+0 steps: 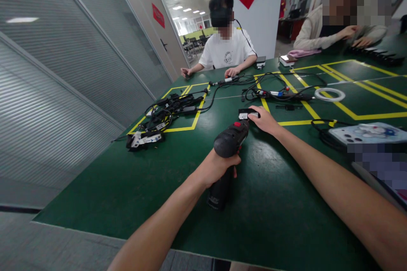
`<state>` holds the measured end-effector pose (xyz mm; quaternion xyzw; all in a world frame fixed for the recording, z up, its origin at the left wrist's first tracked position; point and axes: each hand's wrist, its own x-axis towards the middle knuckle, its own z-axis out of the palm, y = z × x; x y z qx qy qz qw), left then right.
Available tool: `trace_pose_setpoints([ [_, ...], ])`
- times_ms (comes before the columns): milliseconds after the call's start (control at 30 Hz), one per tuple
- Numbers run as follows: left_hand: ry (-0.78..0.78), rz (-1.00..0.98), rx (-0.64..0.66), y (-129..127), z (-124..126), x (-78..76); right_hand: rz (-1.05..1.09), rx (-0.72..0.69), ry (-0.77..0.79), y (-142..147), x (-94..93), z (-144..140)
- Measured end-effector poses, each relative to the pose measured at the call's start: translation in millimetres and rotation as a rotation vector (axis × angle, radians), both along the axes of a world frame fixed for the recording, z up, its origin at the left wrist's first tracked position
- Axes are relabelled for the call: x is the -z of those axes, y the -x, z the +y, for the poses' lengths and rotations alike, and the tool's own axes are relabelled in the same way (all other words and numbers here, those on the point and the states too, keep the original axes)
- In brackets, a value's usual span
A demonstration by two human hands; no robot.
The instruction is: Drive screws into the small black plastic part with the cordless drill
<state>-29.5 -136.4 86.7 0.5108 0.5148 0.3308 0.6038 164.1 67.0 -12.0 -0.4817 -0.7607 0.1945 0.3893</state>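
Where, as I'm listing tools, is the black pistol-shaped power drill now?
In the head view, the drill is just right of centre, in the left hand, its nose by the small black-and-white block the right hand holds.

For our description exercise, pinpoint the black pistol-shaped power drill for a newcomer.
Find the dark green table, then the camera wearer's bare left hand. That hand grips the black pistol-shaped drill; a red patch on top distinguishes it from the tangled black cables.
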Motion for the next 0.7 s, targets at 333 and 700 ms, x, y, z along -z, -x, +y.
trace_pose_setpoints([
  [333,-0.014,-0.014,0.025,2.4,0.6,1.4,-0.001,0.014,-0.009,2.0,3.5,0.5],
  [700,-0.051,-0.033,0.019,3.0,0.7,6.1,-0.006,-0.011,0.048,-0.4,1.6,1.3],
])
